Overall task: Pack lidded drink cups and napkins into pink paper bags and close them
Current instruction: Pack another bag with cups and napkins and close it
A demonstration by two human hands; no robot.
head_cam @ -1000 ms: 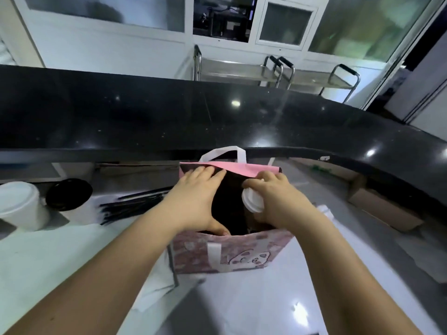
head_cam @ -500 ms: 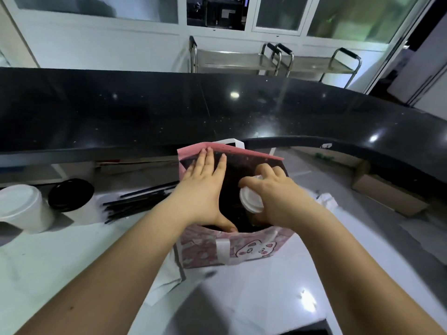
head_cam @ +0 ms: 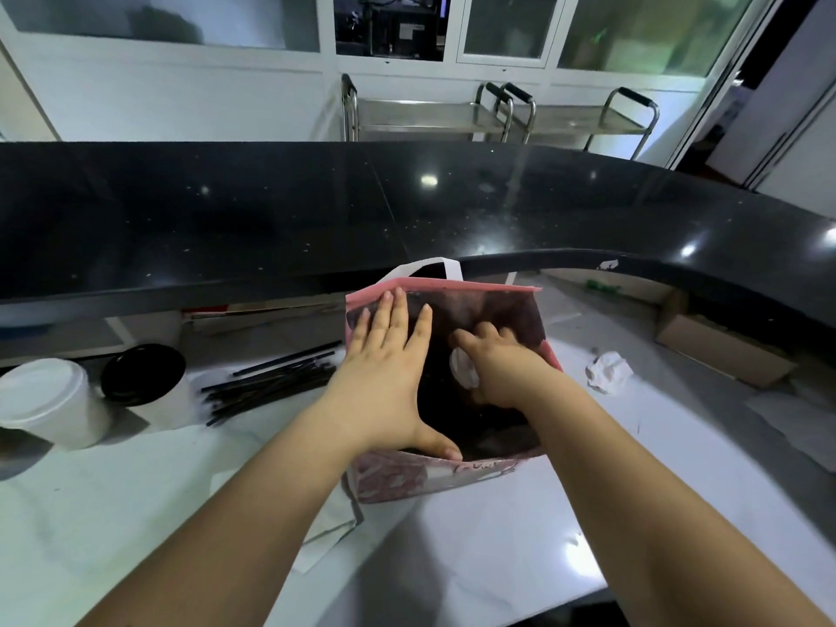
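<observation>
At nine o'clock on the pale worktop (head_cam: 113,513) a white paper cup with a white dome lid (head_cam: 49,402) and a second white cup with a black lid (head_cam: 144,382) stand just beside each other, probably waiting their turn. A loose bundle of thin black straws (head_cam: 271,382) lies between them and the open pink printed paper bag with white strap handles (head_cam: 407,479), which stands at the centre, its far handle toward twelve o'clock. A folded white napkin (head_cam: 325,531) pokes out from under the bag's corner at seven o'clock.

The left hand (head_cam: 384,382) is spread flat and wide, fingers against the bag's far inner wall and thumb on the near rim, evidently to hold the mouth open. The right hand (head_cam: 497,373) reaches inside with its fingers curled round a white-lidded cup (head_cam: 462,371), held from above so it can go down upright. At three o'clock lies a crumpled white tissue (head_cam: 608,371).
</observation>
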